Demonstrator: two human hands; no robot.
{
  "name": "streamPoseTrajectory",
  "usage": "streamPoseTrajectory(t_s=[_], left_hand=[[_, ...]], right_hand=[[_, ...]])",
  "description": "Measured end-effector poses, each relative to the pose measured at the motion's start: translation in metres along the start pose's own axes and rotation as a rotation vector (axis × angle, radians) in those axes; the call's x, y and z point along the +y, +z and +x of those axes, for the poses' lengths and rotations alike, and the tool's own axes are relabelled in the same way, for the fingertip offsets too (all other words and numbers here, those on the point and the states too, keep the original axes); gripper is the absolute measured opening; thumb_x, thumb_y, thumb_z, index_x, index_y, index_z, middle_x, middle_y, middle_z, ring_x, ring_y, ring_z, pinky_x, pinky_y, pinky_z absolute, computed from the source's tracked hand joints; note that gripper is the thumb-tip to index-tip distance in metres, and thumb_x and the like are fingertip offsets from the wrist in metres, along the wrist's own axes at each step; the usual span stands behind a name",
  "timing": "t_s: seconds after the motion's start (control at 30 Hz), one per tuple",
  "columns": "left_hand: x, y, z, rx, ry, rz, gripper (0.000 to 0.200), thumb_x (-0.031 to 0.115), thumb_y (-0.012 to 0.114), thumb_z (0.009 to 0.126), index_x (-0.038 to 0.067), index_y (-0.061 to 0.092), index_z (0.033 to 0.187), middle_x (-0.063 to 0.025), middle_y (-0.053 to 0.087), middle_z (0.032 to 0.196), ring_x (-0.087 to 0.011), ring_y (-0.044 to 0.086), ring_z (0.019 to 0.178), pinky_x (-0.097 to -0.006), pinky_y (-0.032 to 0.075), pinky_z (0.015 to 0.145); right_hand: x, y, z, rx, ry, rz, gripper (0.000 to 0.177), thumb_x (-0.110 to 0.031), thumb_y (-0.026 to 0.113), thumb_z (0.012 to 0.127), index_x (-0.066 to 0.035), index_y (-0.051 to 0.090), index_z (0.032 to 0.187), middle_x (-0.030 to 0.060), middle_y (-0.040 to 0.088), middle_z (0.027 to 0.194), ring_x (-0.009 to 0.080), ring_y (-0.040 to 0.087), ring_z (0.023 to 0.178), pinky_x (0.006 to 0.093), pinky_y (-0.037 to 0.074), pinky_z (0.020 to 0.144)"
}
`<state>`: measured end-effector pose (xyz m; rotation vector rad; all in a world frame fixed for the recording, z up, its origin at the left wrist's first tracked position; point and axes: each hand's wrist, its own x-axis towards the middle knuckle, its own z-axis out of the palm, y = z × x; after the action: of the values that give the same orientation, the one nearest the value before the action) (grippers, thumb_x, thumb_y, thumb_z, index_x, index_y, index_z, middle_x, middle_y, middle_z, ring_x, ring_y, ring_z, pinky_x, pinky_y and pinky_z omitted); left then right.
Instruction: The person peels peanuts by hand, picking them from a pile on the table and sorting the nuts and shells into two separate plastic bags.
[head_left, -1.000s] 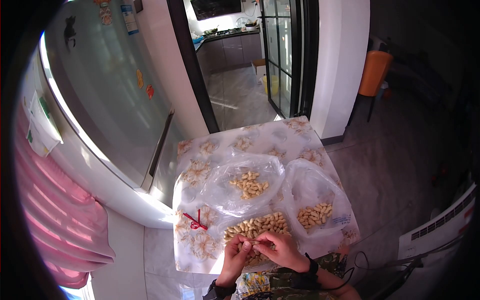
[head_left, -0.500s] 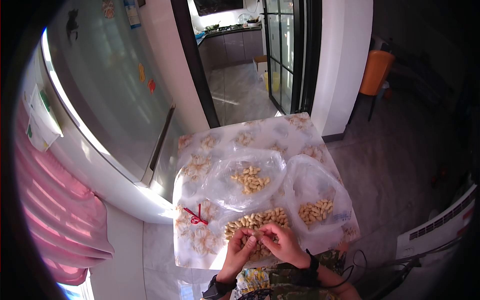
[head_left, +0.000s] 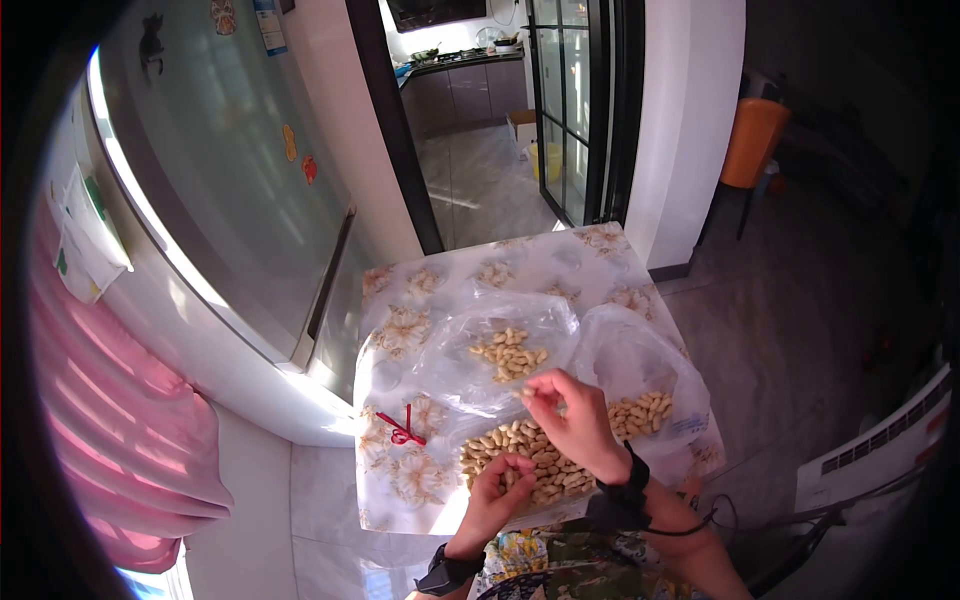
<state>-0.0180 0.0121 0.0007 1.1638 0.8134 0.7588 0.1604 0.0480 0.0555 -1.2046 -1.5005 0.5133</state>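
My right hand (head_left: 575,418) is raised near the front edge of the far clear plastic bag (head_left: 450,375), pinching a peanut (head_left: 524,392) between thumb and fingertips. Peanuts in their shells (head_left: 508,352) lie in a small heap in that bag. Low over the near, larger pile of peanuts (head_left: 560,478) is my left hand (head_left: 495,497), its fingers curled inward; what they hold, if anything, is hard to make out. A second plastic bag (head_left: 630,345), partly behind my right hand, contains more peanuts (head_left: 642,414).
A red ribbon tie (head_left: 402,428) lies on the left of the flowered tablecloth (head_left: 395,335). Close by on the left stands a fridge (head_left: 225,180). Past the table's far edge is a doorway with a glass door (head_left: 562,120). An orange chair (head_left: 755,143) is at the right.
My hands, together over the near pile before, are now apart. The right one has moved forward with a peanut toward the far bag; the left has stayed low over the pile.
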Motion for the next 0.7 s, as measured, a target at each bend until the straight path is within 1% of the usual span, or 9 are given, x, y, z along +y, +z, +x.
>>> streamPoseTrajectory(t_s=[0.07,0.1,0.17,0.2,0.33,0.4,0.5,0.63,0.7], left_hand=[[-0.003,-0.001,0.001,-0.009,0.033,0.03,0.018,0.006,0.062,0.09,0.003,0.057,0.107,0.0024,0.055,0.093,-0.0047,0.049,0.086,-0.0195,0.042,0.075],[-0.003,-0.002,0.001,-0.015,0.071,0.059,0.017,0.007,0.062,0.09,0.003,0.057,0.107,0.0024,0.055,0.093,-0.0046,0.049,0.086,-0.0193,0.042,0.075],[-0.004,-0.002,0.001,-0.001,0.055,0.02,0.017,0.006,0.061,0.091,0.003,0.057,0.107,0.0024,0.055,0.092,-0.0045,0.049,0.085,-0.0191,0.042,0.074],[-0.004,-0.002,0.001,0.003,0.036,-0.023,0.016,0.006,0.061,0.091,0.003,0.058,0.107,0.0025,0.055,0.092,-0.0043,0.049,0.085,-0.0188,0.042,0.074],[-0.003,-0.002,0.0,0.024,0.028,-0.01,0.016,0.006,0.06,0.091,0.003,0.058,0.106,0.0021,0.055,0.093,-0.0045,0.05,0.084,-0.0185,0.042,0.074],[-0.003,-0.003,0.001,0.033,0.058,-0.043,0.019,0.005,0.059,0.091,0.003,0.056,0.109,0.0017,0.055,0.093,-0.0049,0.051,0.083,-0.0188,0.043,0.074],[-0.002,-0.001,0.001,0.111,0.069,-0.136,0.025,0.004,0.058,0.091,0.003,0.052,0.116,0.0011,0.055,0.091,-0.0054,0.051,0.08,-0.0192,0.044,0.072],[0.005,0.002,0.002,0.133,0.095,-0.146,0.031,0.004,0.057,0.092,0.004,0.048,0.122,0.0005,0.055,0.089,-0.0052,0.051,0.078,-0.019,0.043,0.069],[0.004,0.002,0.002,0.127,0.099,-0.12,0.032,0.004,0.057,0.092,0.004,0.048,0.123,0.0001,0.055,0.09,-0.0051,0.05,0.077,-0.0186,0.042,0.068]], right_hand=[[0.002,0.005,0.016,0.02,0.08,-0.039,0.027,-0.011,0.069,0.085,-0.002,0.059,0.107,0.0104,0.066,0.088,0.0193,0.064,0.081,0.0308,0.05,0.072],[0.007,0.008,0.015,0.017,0.078,-0.034,0.027,-0.011,0.069,0.085,-0.002,0.059,0.107,0.0104,0.066,0.088,0.0193,0.064,0.081,0.0308,0.05,0.072],[0.023,0.013,0.012,-0.019,-0.112,-0.349,0.029,-0.015,0.069,0.084,-0.004,0.058,0.109,0.0119,0.063,0.103,0.0267,0.059,0.096,0.0363,0.046,0.086],[0.028,0.013,0.008,-0.104,-0.143,-0.413,0.032,-0.016,0.069,0.082,-0.006,0.059,0.111,0.0111,0.06,0.106,0.0321,0.052,0.103,0.0392,0.039,0.095],[0.038,0.012,-0.001,-0.234,-0.225,-0.621,0.031,-0.01,0.067,0.08,-0.008,0.061,0.111,0.0094,0.058,0.096,0.0304,0.055,0.095,0.0393,0.043,0.087],[0.04,0.01,-0.002,-0.319,-0.185,-0.436,0.031,-0.006,0.065,0.078,-0.01,0.064,0.108,0.0086,0.055,0.09,0.0287,0.055,0.088,0.0401,0.044,0.081],[0.03,0.006,-0.007,-0.36,-0.259,-0.397,0.028,-0.003,0.063,0.077,-0.01,0.066,0.104,0.0076,0.054,0.089,0.0272,0.055,0.084,0.0411,0.045,0.076],[0.027,0.007,-0.019,-0.418,-0.265,-0.458,0.035,-0.003,0.065,0.076,-0.011,0.064,0.11,0.0079,0.055,0.096,0.0282,0.055,0.091,0.0405,0.045,0.081],[0.022,0.007,-0.02,-0.378,-0.295,-0.47,0.042,-0.004,0.067,0.075,-0.012,0.061,0.116,0.0089,0.054,0.107,0.0295,0.053,0.102,0.0401,0.043,0.088]])
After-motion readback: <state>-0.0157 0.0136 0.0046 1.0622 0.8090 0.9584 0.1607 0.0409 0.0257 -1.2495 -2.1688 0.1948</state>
